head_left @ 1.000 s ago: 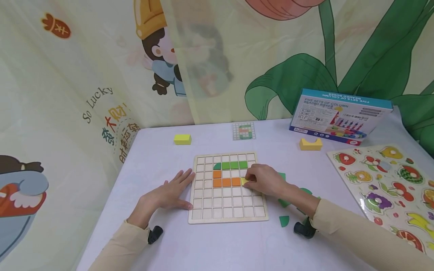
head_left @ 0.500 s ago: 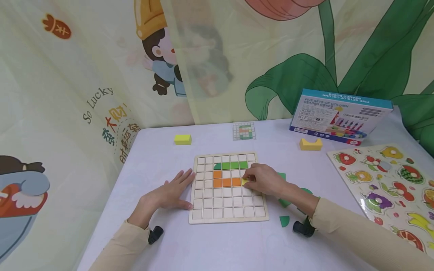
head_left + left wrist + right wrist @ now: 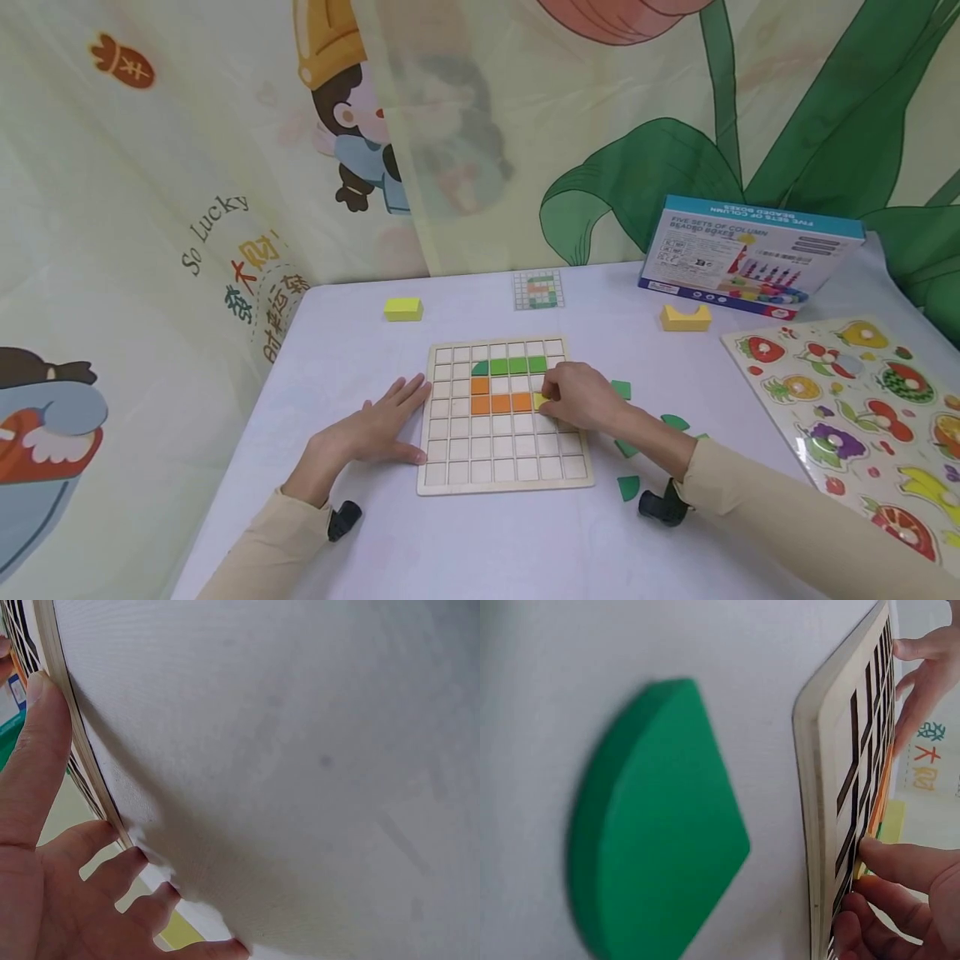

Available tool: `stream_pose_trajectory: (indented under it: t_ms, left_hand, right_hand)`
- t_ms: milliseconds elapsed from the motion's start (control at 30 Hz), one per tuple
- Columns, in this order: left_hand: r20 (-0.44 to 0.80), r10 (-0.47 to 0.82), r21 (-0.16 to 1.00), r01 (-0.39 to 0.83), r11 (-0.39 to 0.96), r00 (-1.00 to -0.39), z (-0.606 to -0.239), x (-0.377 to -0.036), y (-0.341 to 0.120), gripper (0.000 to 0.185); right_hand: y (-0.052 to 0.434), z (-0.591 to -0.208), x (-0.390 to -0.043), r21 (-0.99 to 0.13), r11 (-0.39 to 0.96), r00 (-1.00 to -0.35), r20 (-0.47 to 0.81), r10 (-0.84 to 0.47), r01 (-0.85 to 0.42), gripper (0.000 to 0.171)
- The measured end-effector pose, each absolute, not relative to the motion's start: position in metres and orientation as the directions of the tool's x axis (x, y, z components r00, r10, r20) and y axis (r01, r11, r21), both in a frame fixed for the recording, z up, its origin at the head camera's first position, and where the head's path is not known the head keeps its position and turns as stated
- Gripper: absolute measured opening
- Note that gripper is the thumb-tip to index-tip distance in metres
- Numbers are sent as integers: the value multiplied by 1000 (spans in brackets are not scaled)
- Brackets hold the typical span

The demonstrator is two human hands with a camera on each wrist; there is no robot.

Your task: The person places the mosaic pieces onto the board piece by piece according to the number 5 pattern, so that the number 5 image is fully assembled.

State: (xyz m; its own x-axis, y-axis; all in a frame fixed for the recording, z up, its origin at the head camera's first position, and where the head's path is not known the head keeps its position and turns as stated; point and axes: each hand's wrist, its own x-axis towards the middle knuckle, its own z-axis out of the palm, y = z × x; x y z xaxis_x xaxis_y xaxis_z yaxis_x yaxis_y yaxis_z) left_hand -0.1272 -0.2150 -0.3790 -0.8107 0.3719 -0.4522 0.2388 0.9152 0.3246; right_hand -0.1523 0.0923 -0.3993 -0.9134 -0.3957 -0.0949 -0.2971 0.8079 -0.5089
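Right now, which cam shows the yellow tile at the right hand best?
Head view: the yellow tile sits in the grid board next to the orange row, pinched by the right hand. The right wrist view shows only a thin edge-on sliver of it. The left wrist view shows none of it.

A bench (image 3: 465, 542) under a plain pale cloth fills the lower half of the head view and runs back to a printed fabric backdrop (image 3: 187, 125) hung close behind it. The backdrop is cream, with large green leaves (image 3: 645, 179) and a pink flower (image 3: 607, 17) at the right, and a cartoon child in a yellow hat (image 3: 345, 108) at the middle. Printed lettering (image 3: 247, 267) stands at the left. The light is soft and even.
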Motion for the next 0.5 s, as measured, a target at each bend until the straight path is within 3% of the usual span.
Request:
stream_pose_trajectory:
  t_ms: [500]
  left_hand:
    - [-448,377,320,248,914,-811,-380,-128,-216,103]
  right_hand:
    - [116,-389,-163,-565,777,-907,-112,-406,-278,18]
